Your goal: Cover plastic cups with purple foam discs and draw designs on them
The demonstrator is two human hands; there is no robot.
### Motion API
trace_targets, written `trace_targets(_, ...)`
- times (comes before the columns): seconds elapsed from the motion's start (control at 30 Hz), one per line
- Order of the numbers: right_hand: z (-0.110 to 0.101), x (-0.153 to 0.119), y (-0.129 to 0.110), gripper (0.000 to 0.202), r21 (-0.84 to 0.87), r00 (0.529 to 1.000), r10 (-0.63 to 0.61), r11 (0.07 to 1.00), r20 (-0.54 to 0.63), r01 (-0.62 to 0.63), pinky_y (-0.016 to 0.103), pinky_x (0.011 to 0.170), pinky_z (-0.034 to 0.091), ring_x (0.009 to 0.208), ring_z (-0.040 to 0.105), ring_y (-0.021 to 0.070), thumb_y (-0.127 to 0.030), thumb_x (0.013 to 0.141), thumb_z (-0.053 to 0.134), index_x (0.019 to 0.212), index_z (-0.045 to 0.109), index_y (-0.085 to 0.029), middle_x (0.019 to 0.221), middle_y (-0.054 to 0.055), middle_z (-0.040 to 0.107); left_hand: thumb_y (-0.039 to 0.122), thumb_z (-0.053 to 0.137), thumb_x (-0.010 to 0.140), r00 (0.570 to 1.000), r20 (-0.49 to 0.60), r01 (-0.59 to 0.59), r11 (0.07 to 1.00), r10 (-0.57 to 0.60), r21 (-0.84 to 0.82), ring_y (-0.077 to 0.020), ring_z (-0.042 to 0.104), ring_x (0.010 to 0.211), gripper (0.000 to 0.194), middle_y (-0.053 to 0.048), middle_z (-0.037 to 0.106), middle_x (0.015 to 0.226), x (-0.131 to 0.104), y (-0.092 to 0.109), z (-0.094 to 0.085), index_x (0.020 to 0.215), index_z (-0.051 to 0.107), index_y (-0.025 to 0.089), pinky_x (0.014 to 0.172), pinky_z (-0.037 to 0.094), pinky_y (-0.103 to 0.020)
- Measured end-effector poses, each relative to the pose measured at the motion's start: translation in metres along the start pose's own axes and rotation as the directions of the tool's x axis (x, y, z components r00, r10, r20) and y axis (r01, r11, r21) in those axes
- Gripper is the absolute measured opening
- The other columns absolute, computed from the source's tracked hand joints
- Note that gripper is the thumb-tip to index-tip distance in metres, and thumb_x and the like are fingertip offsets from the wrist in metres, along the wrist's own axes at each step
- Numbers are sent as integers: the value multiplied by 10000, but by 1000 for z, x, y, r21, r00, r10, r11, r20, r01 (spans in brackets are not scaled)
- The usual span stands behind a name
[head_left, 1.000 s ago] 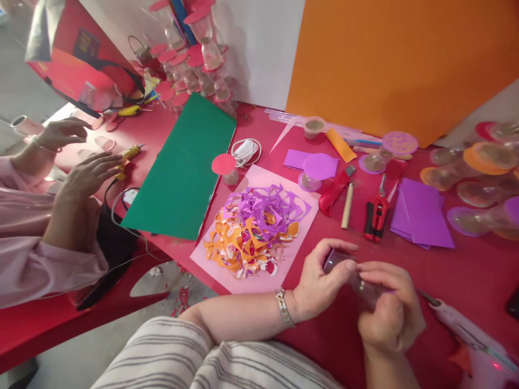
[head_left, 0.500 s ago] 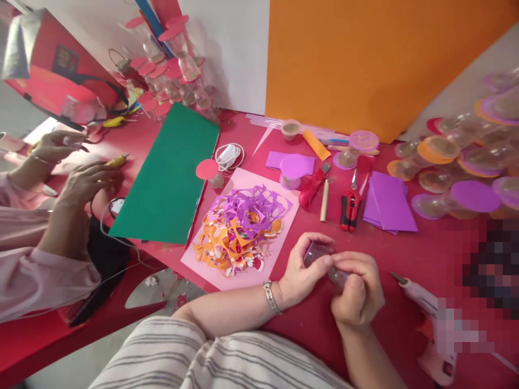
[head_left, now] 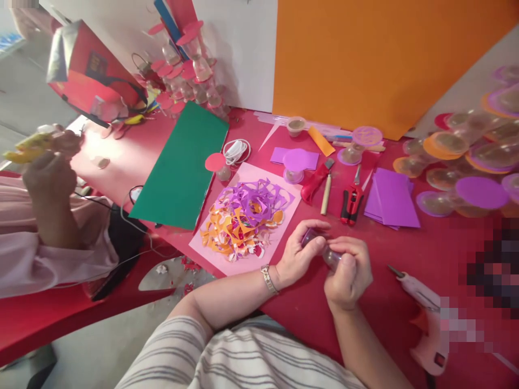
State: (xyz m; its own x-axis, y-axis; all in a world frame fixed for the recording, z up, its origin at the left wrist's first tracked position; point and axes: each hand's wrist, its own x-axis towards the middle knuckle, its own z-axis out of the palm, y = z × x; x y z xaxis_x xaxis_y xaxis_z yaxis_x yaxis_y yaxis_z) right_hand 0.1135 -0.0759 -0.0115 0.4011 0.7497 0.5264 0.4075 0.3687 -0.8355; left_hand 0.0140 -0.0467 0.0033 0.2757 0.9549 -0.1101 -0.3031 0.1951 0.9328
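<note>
Both my hands grip one clear plastic hourglass (head_left: 333,258) above the table's near edge. My left hand (head_left: 299,251), with a metal bracelet at the wrist, is wrapped round the end with the purple disc. Round the other end, my right hand (head_left: 349,273) is closed, hiding much of it. To the right of my hands lies a white glue gun (head_left: 424,302). On their left, a heap of purple and orange foam scraps (head_left: 247,216) rests on a pink sheet (head_left: 221,265).
Past my hands lie red-handled cutters (head_left: 352,202), a wooden-handled tool (head_left: 326,193) and purple foam sheets (head_left: 391,197). Finished hourglasses (head_left: 454,162) are stacked at the right. A green board (head_left: 182,167) separates me from a co-worker's hands (head_left: 51,167), which hold a yellow tool.
My hands still hold the hourglass, with only a slight shift of grip. The co-worker's hands have risen off the table, lifting the yellow tool. My view has turned slightly left.
</note>
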Motion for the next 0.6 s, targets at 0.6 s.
trace_targets(0.6,-22,1,-23,183,-264,994,-35,962,108,63,332,702,472,768,573,184,-223,939,392,821,532,-224,808,28,562,577,681,795,982,183,59,998,-55,-18,-142,511,829,429,-3,543,901,-3,0,-1,938,556,193,786,426,-276)
